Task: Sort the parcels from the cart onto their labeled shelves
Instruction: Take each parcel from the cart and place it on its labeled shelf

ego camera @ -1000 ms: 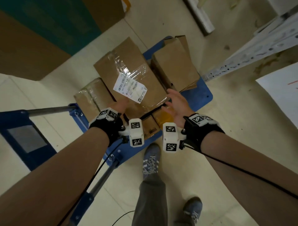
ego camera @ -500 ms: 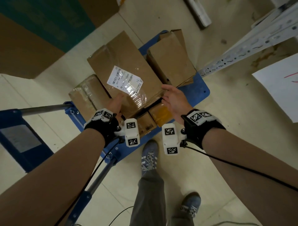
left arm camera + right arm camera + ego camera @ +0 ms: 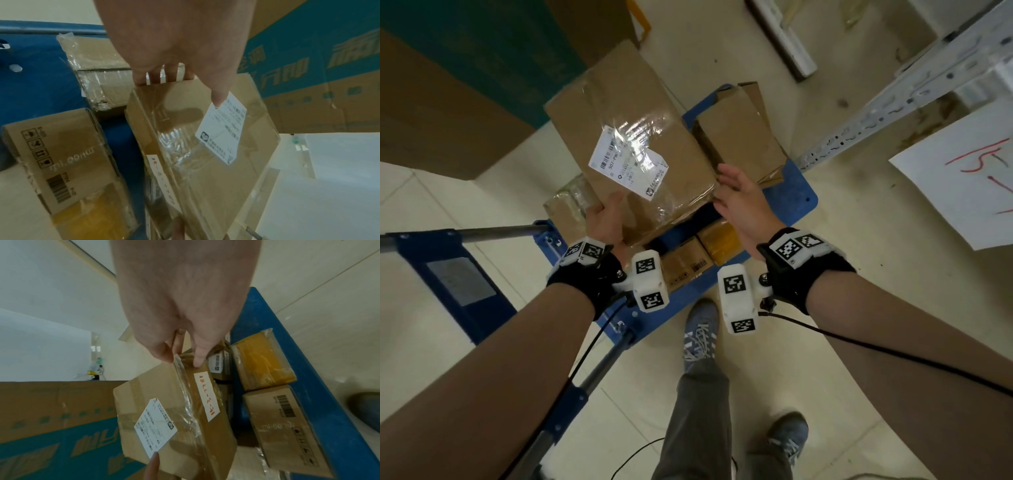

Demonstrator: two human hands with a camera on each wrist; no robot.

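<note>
I hold a large flat cardboard parcel (image 3: 633, 137) with a white shipping label (image 3: 628, 164) above the blue cart (image 3: 794, 202). My left hand (image 3: 607, 219) grips its near left corner, thumb on top and fingers underneath. My right hand (image 3: 739, 198) pinches the near right corner. The left wrist view has the parcel (image 3: 205, 146) hanging below my left hand (image 3: 174, 40). In the right wrist view my right hand (image 3: 180, 296) nips the parcel's (image 3: 164, 410) taped edge, beside a handwritten red tag (image 3: 206, 395).
On the cart lie a brown box (image 3: 739, 137) at the far right, a barcoded small box (image 3: 685, 263), a yellow parcel (image 3: 719, 240) and a taped box (image 3: 565, 209). A perforated shelf post (image 3: 893, 102) and a red-marked white sheet (image 3: 969, 178) stand right. A big carton (image 3: 465, 85) is left.
The large parcel has risen off the stack towards me with both hands on its near corners. The small boxes beneath it have come into view.
</note>
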